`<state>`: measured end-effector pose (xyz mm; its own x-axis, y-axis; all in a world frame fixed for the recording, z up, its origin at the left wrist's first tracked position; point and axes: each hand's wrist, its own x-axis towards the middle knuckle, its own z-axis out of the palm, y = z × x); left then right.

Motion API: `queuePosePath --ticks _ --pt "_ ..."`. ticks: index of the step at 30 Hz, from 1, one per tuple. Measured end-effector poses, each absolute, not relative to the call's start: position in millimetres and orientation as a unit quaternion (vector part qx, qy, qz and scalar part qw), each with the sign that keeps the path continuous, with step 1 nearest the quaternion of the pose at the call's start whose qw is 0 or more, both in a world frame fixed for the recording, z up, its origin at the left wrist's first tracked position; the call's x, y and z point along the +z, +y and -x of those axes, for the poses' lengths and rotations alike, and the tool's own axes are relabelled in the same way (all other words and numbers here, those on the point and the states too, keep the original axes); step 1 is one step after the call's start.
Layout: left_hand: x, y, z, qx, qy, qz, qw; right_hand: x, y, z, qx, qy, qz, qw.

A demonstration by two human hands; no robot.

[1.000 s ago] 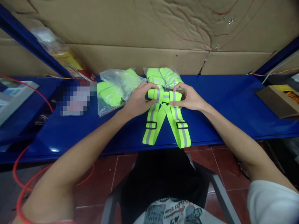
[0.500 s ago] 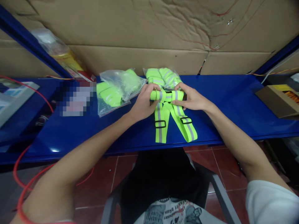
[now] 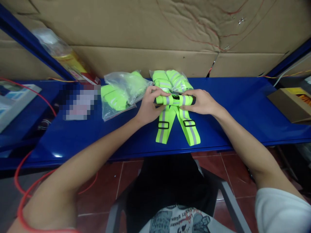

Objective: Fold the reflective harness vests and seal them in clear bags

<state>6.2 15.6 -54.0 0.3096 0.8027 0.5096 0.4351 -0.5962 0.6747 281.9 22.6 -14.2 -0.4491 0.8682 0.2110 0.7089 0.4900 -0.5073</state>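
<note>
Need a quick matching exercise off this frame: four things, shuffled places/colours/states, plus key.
Things
1. Left hand
2. Cardboard box
3. Tabletop
4. Right hand

Place, colour or state
A. Blue
B. Grips the folded neon strap at its right end
C. Brown, at the far right of the picture
D. Grips the same strap at its left end

Pairs: 1-D, 2-C, 3-A, 4-B

Pale printed shirt (image 3: pixel 179 221), short sleeves (image 3: pixel 279 208)
</note>
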Motion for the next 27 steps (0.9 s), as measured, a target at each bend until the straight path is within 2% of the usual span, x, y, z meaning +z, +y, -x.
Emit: queuePosePath --ticks 3,8,15,23,27 --pt "-56.5 20.4 -6.6 0.429 0.381 -0.792 0.210 -11.8 20.7 -282.0 0.151 -0.852 0.453 0.215" --pt "-56.5 24.5 -1.3 0.393 0.336 -0.809 0.280 -12.9 17.7 -278.6 0.135 -0.868 0.434 0.201" --pt "-37.6 25.8 19.5 0.247 0.260 -0.886 0.294 -11.1 16.7 -279.4 0.155 -0.845 0.461 0.223" --pt "-25.0 24.5 18.3 0.153 0.253 -0.905 0.306 -3.5 22.4 -294.6 0.363 -0.783 0.462 0.205" --pt "-23.9 25.2 19.0 0.174 0.244 -0.914 0.272 -5.2 25.9 -295.1 0.360 -0.791 0.451 0.203"
